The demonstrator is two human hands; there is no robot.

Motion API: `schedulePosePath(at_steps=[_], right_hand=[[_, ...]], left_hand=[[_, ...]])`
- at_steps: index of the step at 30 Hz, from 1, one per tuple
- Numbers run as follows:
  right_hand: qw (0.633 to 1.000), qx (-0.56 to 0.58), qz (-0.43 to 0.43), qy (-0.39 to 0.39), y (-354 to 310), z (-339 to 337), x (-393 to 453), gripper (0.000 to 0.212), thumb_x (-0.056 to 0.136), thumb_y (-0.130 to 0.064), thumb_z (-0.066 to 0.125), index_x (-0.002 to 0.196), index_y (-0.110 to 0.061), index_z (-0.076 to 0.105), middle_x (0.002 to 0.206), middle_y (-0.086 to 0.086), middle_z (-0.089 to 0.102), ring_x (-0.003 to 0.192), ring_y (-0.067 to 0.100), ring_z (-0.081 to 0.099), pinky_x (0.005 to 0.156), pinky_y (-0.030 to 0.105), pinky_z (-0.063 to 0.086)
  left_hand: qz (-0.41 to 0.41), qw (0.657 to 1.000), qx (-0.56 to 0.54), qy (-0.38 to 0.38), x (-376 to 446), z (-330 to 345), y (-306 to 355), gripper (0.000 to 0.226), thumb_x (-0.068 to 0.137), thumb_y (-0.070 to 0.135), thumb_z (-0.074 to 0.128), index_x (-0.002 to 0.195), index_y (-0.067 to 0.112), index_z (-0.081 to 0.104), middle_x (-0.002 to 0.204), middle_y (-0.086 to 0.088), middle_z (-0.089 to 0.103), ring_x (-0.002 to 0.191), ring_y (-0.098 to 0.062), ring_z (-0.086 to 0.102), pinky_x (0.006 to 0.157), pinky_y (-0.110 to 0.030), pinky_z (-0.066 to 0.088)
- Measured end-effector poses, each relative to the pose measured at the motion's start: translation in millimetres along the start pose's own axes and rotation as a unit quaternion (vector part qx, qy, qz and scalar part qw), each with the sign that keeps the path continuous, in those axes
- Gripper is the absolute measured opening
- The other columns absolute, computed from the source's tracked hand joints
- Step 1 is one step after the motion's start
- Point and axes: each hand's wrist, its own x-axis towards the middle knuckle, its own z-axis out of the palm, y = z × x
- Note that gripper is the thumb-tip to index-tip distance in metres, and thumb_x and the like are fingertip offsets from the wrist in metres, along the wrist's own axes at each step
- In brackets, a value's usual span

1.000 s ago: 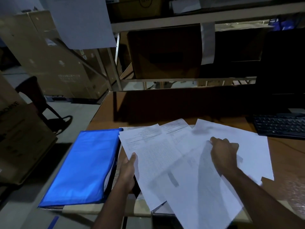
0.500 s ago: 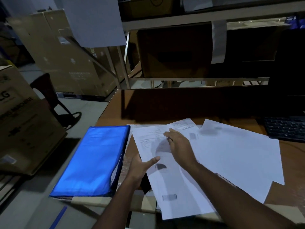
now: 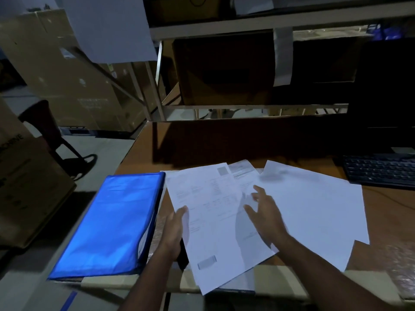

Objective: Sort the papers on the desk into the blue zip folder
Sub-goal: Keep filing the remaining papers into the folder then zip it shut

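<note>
The blue zip folder (image 3: 107, 223) lies flat at the desk's left front corner, its right side gaping a little. Right of it, my left hand (image 3: 176, 232) grips the left edge of a printed paper stack (image 3: 211, 212), thumb on top. My right hand (image 3: 265, 214) hovers with fingers spread over the stack's right side and holds nothing. Blank white sheets (image 3: 314, 209) lie fanned out to the right, partly under the stack. The top sheets overhang the desk's front edge.
A black keyboard (image 3: 379, 170) sits at the desk's right rear, with a dark monitor behind it. The brown desk (image 3: 224, 151) backs onto metal shelving with cardboard boxes (image 3: 222, 68). More boxes and a dark chair (image 3: 47, 129) stand on the floor to the left.
My right hand slid from the blank sheets on the right onto the printed stack, then lifted and drew back right with fingers spread. A printed sheet now lies on top of the stack.
</note>
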Motion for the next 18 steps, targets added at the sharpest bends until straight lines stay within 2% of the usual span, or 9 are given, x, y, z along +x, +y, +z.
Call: schedulePosePath(at_steps=[3, 4, 7, 9, 10, 12, 15, 18], right_hand=[[0.992, 0.038, -0.056, -0.103, -7.8, 4.6, -7.3, 0.059, 0.098, -0.026, 0.060, 0.150, -0.024, 0.035, 0.141, -0.004, 0.057, 0.128, 0.016, 0.054, 0.104, 0.032, 0.045], [0.991, 0.034, -0.074, -0.108, -9.0, 6.1, -9.1, 0.058, 0.098, -0.025, 0.059, 0.150, -0.026, 0.034, 0.143, -0.005, 0.056, 0.129, 0.015, 0.052, 0.106, 0.031, 0.043], [0.996, -0.018, -0.083, -0.008, -1.2, 0.0, -9.1, 0.062, 0.096, -0.025, 0.062, 0.151, -0.023, 0.034, 0.151, -0.002, 0.046, 0.140, 0.017, 0.041, 0.115, 0.033, 0.034], [0.990, -0.126, -0.050, 0.026, 15.1, -10.7, -6.7, 0.074, 0.092, -0.039, 0.065, 0.154, -0.019, 0.029, 0.162, 0.002, 0.029, 0.152, 0.020, 0.019, 0.123, 0.042, 0.015], [0.984, -0.176, -0.023, 0.014, 24.7, -16.5, -6.4, 0.085, 0.088, -0.051, 0.065, 0.156, -0.020, 0.024, 0.165, 0.003, 0.020, 0.154, 0.021, 0.008, 0.123, 0.046, 0.006], [0.976, -0.214, 0.024, -0.026, 39.6, -25.8, -9.2, 0.102, 0.080, -0.072, 0.060, 0.158, -0.019, 0.018, 0.167, 0.003, 0.011, 0.154, 0.021, 0.001, 0.122, 0.047, -0.001], [0.982, -0.189, 0.018, -0.019, 48.3, -29.8, -15.5, 0.104, 0.078, -0.074, 0.061, 0.157, -0.017, 0.024, 0.164, 0.002, 0.022, 0.153, 0.019, 0.015, 0.124, 0.042, 0.008], [0.988, -0.150, -0.008, 0.024, 47.3, -29.7, -19.1, 0.085, 0.081, -0.060, 0.071, 0.149, -0.017, 0.042, 0.154, 0.002, 0.044, 0.143, 0.021, 0.038, 0.118, 0.039, 0.029]], left_hand=[[0.015, 0.999, 0.030, 0.002, 1.7, -1.1, -1.3, 0.022, 0.102, 0.025, 0.064, 0.123, 0.022, 0.069, 0.121, -0.003, 0.077, 0.106, -0.025, 0.075, 0.086, -0.040, 0.058], [0.028, 0.998, 0.054, 0.002, 2.1, -1.9, -1.6, 0.021, 0.099, 0.021, 0.070, 0.120, 0.025, 0.070, 0.120, -0.001, 0.078, 0.105, -0.022, 0.076, 0.085, -0.038, 0.059], [0.045, 0.995, 0.082, 0.014, 4.0, -3.8, -3.2, 0.026, 0.097, 0.010, 0.072, 0.112, 0.030, 0.068, 0.116, 0.003, 0.077, 0.102, -0.016, 0.074, 0.083, -0.036, 0.058], [0.055, 0.996, 0.068, 0.026, 5.0, -7.0, -2.2, 0.031, 0.097, 0.005, 0.069, 0.116, 0.030, 0.067, 0.114, 0.006, 0.077, 0.102, -0.016, 0.073, 0.085, -0.039, 0.058], [0.056, 0.996, 0.061, 0.030, 6.5, -8.9, -1.8, 0.036, 0.098, 0.005, 0.069, 0.125, 0.028, 0.065, 0.119, 0.003, 0.076, 0.107, -0.020, 0.073, 0.089, -0.042, 0.058], [0.062, 0.996, 0.051, 0.030, 9.8, -13.0, -3.7, 0.047, 0.098, 0.005, 0.068, 0.139, 0.026, 0.058, 0.129, -0.001, 0.073, 0.114, -0.026, 0.071, 0.092, -0.047, 0.058], [0.062, 0.997, 0.043, 0.033, 10.6, -13.6, -2.9, 0.048, 0.099, 0.003, 0.065, 0.141, 0.025, 0.056, 0.131, -0.002, 0.072, 0.116, -0.027, 0.071, 0.089, -0.045, 0.059], [0.063, 0.996, 0.048, 0.027, 11.4, -12.2, -2.1, 0.047, 0.099, 0.002, 0.065, 0.139, 0.024, 0.056, 0.128, -0.002, 0.072, 0.114, -0.027, 0.070, 0.084, -0.042, 0.058]])
